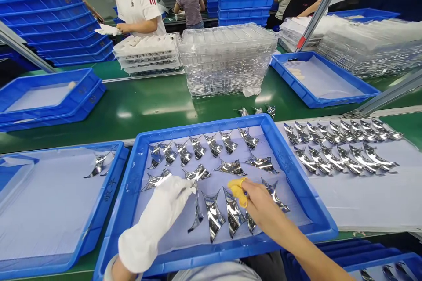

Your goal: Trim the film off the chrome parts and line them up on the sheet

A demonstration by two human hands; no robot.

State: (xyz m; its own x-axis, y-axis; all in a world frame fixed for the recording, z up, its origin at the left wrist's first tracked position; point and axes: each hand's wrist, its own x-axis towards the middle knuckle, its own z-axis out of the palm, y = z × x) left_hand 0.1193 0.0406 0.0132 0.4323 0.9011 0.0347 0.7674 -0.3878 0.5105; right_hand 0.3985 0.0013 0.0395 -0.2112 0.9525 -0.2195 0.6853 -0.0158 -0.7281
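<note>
My left hand (161,210), in a white glove, pinches the upper tip of a curved chrome trim piece (197,213), which stands edge-on above the lined blue tray (211,257). Yellow finger cots (236,186) appear to cover the fingertips of my right hand (263,202). Those fingers are bent and slightly apart over the tray, with no piece visible in them. Beneath them lies a chrome piece (233,217), with another chrome piece (213,216) to its left. My right hand partly hides a further piece. Several similar pieces lie in rows in the tray.
More chrome pieces (346,158) lie in rows on white sheeting at right. A second blue tray (115,184) adjoins at left. Behind are wrapped clear plastic trays (227,61), stacked blue trays (56,22) and a metal post (313,22). A co-worker (136,4) stands across the bench.
</note>
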